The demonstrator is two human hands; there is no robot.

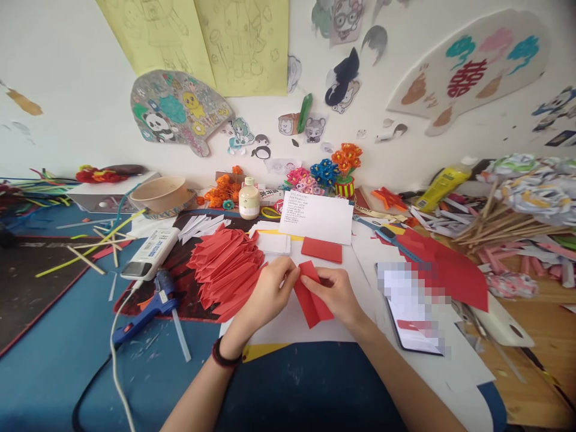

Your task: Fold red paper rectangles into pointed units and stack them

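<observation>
A creased red paper strip (pixel 311 303) is held tilted over white sheets at the middle of the table. My left hand (pixel 274 287) pinches its upper left edge, fingers closed. At its upper right part my right hand (pixel 332 291) grips it with the thumb on top. To the left lies a large pile of folded red papers (pixel 225 264), close to my left wrist. A flat red paper stack (pixel 321 249) sits just beyond my hands. Behind that stands a white card with handwriting (pixel 315 217).
Left of the pile are a blue glue gun (pixel 148 312) and a white power strip (pixel 150 253) with a cable. On the right lie a phone (pixel 409 309), red sheets (pixel 450 270) and scissors. A bottle (pixel 249 199) and craft flowers (pixel 324 173) stand behind.
</observation>
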